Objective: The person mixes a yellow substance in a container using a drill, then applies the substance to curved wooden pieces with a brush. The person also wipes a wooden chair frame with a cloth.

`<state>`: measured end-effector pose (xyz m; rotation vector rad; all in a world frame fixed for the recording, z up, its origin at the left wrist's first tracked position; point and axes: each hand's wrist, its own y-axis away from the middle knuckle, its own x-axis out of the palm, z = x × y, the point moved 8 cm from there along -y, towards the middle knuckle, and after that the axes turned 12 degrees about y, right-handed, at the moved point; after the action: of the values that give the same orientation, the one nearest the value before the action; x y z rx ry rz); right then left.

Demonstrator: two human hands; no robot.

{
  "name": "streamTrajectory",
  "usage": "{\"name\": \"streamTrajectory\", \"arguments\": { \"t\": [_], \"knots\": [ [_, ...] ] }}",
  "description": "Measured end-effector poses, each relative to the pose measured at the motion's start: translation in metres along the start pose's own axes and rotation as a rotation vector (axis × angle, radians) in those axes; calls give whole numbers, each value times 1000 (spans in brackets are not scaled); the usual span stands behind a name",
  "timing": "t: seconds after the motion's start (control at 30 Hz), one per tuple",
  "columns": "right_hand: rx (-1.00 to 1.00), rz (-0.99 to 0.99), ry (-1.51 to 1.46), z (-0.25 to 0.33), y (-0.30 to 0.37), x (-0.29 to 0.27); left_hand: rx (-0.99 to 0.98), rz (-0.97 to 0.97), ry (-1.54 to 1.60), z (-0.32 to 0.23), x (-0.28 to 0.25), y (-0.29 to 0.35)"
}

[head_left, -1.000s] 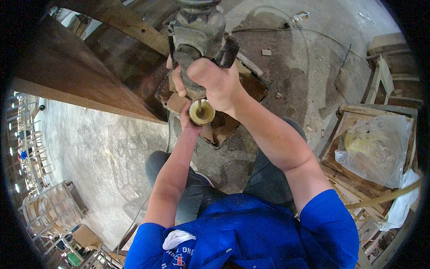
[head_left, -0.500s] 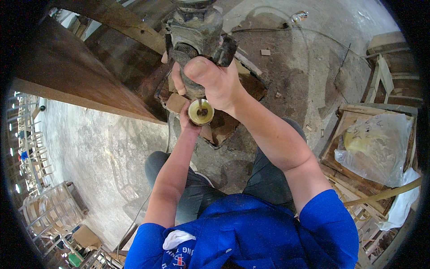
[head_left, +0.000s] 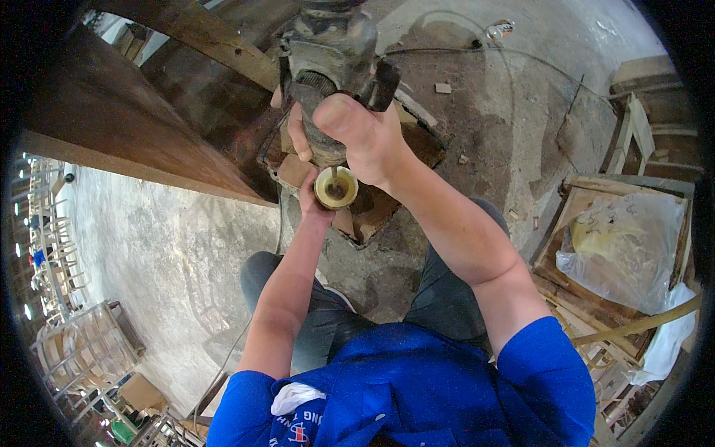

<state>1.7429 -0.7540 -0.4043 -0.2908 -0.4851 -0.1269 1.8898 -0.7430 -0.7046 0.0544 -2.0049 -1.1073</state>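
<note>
While the person bends over the floor, the drill (head_left: 331, 45) tips a shade to the right of where it was half a second ago, though part of that may be the wearer's head moving. The clearest change is in the cup (head_left: 353, 195): the dark end of the bit (head_left: 334, 174), plain to see a moment earlier, now sinks into a brownish blur amid the pale yellow stuff. I take that to mean the bit is lower in the cup, or turning, with the stirring still under way; from where I stand I can't say which.

The cup sits right below the drill's nose, between the person's knees, its mouth turned up. The left hand (head_left: 310, 203) is curled about its left side, thumb near the rim, though most of the fingers are hidden. The right hand (head_left: 368, 141) is wrapped around the drill's neck, thumb across the near face and fingertips showing on the far side. Neither grip looks altered, so the cup seems well steadied beneath the bit.
</note>
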Motion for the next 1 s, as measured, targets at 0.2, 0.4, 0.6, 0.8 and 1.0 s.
{"name": "streamTrajectory", "arguments": {
  "t": [0.2, 0.4, 0.6, 0.8, 1.0],
  "knots": [
    [6, -5, 44, 3, -2, -2, -3, 38, 34, 0, 1, -2],
    [34, -6, 5, -3, -1, -2, -51, 11, 11, 1, -6, -5],
    [59, -52, -14, -8, -2, -10, -53, 7, -26, 2, 0, -4],
    [35, 105, 118, -16, 0, -2, -15, 50, -28, -4, -10, -9],
    [-16, 87, 67, -21, -2, -15, -22, 83, 18, -2, 1, -5]
  ]
}}
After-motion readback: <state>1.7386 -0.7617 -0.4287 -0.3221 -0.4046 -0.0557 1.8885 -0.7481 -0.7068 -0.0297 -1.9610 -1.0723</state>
